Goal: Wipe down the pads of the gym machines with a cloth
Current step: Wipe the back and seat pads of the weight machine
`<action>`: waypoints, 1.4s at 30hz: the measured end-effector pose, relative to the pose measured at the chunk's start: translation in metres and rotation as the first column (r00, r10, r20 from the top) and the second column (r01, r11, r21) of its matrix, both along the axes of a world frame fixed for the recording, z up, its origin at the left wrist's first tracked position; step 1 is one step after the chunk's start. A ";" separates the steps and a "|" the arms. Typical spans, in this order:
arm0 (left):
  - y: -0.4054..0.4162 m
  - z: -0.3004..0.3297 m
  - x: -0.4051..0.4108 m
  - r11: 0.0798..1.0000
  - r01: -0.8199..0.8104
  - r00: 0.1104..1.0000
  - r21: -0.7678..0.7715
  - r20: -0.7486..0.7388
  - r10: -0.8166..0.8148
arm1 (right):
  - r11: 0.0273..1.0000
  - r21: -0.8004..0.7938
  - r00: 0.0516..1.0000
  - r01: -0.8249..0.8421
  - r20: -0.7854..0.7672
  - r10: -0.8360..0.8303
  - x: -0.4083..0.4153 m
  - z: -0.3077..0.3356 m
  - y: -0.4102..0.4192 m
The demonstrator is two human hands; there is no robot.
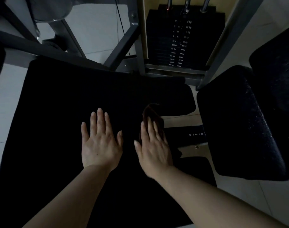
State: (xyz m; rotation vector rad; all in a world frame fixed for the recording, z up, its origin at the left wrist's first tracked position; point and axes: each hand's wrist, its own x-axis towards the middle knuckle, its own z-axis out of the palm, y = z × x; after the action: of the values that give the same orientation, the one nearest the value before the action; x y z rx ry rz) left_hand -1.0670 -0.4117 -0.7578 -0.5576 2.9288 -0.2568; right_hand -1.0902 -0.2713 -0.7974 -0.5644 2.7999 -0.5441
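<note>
Wiping step under way on big black seat pad (58, 99). Right hand (154, 145), fingers straight, presses dark cloth (152, 112) at pad's right edge. Left hand (100, 140) spread flat on pad, left of cloth. Next, probably: sweep cloth across unwiped pad surface.

The scene is dim and cool-toned, underexposed overall. The large black seat pad (61, 99) swallows nearly all detail, reading as flat black with no texture. The pad at right (242, 122) catches faint specular speckles along its grain. The pale floor tiles (97, 30) reflect soft grey light from above and behind the frame. The weight stack (180, 41) labels are soft and partly unreadable. Straight frame bars bow towards the edges from wide-angle distortion. Both forearms look slightly soft and grainy.
</note>
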 end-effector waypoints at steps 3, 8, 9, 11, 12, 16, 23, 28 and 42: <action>0.001 0.000 -0.001 1.000 -0.011 1.000 -0.018 0.015 0.012 | 0.996 -0.061 0.992 0.070 0.112 -0.063 -0.015 -0.001 -0.009; 0.002 0.000 -0.001 0.999 -0.016 0.999 -0.028 0.029 0.017 | 0.990 0.027 0.980 0.139 0.139 -0.142 0.023 0.001 0.013; 0.002 0.001 -0.001 1.000 -0.016 0.999 -0.021 0.032 0.017 | 0.992 0.067 0.986 0.105 0.122 -0.112 0.035 -0.001 0.023; 0.001 0.002 -0.001 1.000 -0.008 0.999 -0.004 0.037 0.008 | 0.993 0.102 0.994 0.053 0.091 -0.063 0.054 -0.004 0.044; 0.000 0.003 -0.001 1.000 0.000 0.999 0.003 0.042 0.000 | 0.992 0.119 0.996 0.034 0.074 -0.043 0.062 -0.006 0.055; -0.001 0.006 0.001 1.000 0.009 0.999 0.021 0.051 -0.010 | 0.982 0.165 0.995 -0.096 0.040 0.090 0.076 -0.018 0.100; -0.003 0.002 0.000 1.000 0.018 0.999 0.011 0.033 -0.018 | 0.973 0.182 0.989 0.143 -0.001 -0.146 0.060 -0.043 0.136; 0.000 0.002 0.001 0.999 0.018 1.000 0.034 0.012 -0.019 | 0.928 0.063 0.927 0.366 0.063 -0.370 0.071 -0.038 0.101; 0.039 -0.009 0.116 0.971 0.225 0.974 0.078 0.002 -0.226 | 1.000 -0.004 0.967 0.024 0.252 -0.022 0.094 0.007 0.054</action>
State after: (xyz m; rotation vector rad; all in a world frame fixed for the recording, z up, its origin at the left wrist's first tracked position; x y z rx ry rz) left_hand -0.9508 -0.3731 -0.7670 -0.2110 2.9756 -0.1702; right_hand -0.9957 -0.2176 -0.7907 -0.4305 2.5669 -0.5866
